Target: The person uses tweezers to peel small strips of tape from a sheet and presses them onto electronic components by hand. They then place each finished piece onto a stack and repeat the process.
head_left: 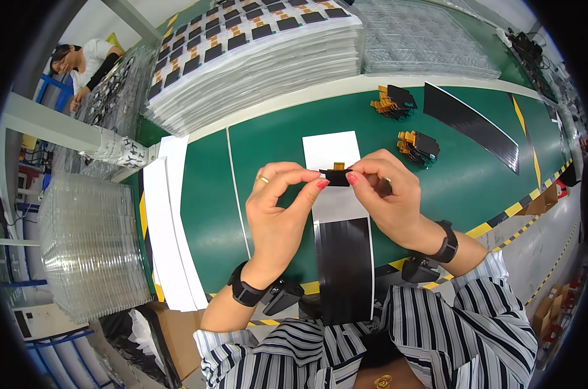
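Observation:
Between both hands, a small black display panel (336, 176) with an orange flex cable is held up over a white backing sheet (326, 144). My left hand (278, 211) pinches its left edge between thumb and forefinger. On the opposite edge, my right hand (391, 194) has the same kind of pinch. Nearer to me, the sheet carries rows of black strips (344, 266). Two piles of similar panels lie to the right: one farther pile (398, 102) and one nearer pile (418, 148), their orange cables pointing left.
A black strip sheet (472, 126) lies at the right on the green table (210, 194). White sheets (171, 227) are stacked at its left edge. Tall stacks of loaded trays (255, 78) and clear trays (423, 45) stand behind. A co-worker (90, 65) is at the far left.

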A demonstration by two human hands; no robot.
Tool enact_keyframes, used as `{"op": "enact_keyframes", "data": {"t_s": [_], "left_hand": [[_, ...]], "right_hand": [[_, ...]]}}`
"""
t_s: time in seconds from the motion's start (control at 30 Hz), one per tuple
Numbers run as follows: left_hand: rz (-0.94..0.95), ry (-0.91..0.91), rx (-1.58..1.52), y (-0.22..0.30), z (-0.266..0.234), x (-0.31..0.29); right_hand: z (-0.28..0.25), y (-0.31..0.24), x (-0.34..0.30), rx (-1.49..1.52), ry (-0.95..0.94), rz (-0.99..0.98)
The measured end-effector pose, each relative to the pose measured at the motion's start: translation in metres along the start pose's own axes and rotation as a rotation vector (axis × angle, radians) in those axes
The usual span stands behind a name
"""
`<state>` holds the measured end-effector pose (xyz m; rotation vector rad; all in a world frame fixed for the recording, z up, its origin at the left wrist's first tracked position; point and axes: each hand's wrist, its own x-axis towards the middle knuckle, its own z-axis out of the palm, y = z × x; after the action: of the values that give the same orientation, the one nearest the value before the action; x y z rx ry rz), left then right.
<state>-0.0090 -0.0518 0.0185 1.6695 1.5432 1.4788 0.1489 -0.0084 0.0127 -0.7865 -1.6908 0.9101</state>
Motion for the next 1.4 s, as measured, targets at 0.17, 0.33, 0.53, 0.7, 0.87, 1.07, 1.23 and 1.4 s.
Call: {"op": "enact_keyframes", "data": {"t_s": [0.17,0.33,0.53,0.7,0.87,1.07,1.23,1.4], "left_hand": [[-0.048,-0.062,-0.078,0.001,0.001,0.002],[-0.302,-0.176,-0.324,0.006,0.001,0.005],[-0.378,-0.113,-0.409,0.008,0.008,0.004],[-0.402,-0.197,-0.489,0.012,0.027,0.006],[-0.449,-0.189,-0.535,0.011,0.039,0.006],[-0.459,-0.218,-0.487,0.019,0.045,0.002],[-0.308,-0.258,-0.057,0.009,0.016,-0.009],[0.173,-0.524,0.635,0.023,0.006,-0.059]], "right_hand": [[-0.002,-0.003,0.001,-0.069,-0.043,-0.078],[-0.005,-0.004,0.004,-0.064,-0.101,-0.056],[-0.006,-0.004,0.004,-0.055,-0.132,0.009],[-0.025,-0.003,0.008,-0.137,-0.102,-0.011],[-0.09,0.003,0.033,-0.494,0.037,-0.231],[-0.138,0.03,0.023,-0.774,0.041,-0.04],[-0.112,0.008,0.018,-0.613,0.158,-0.407],[-0.063,-0.001,-0.018,0.272,-0.185,0.349]]}}
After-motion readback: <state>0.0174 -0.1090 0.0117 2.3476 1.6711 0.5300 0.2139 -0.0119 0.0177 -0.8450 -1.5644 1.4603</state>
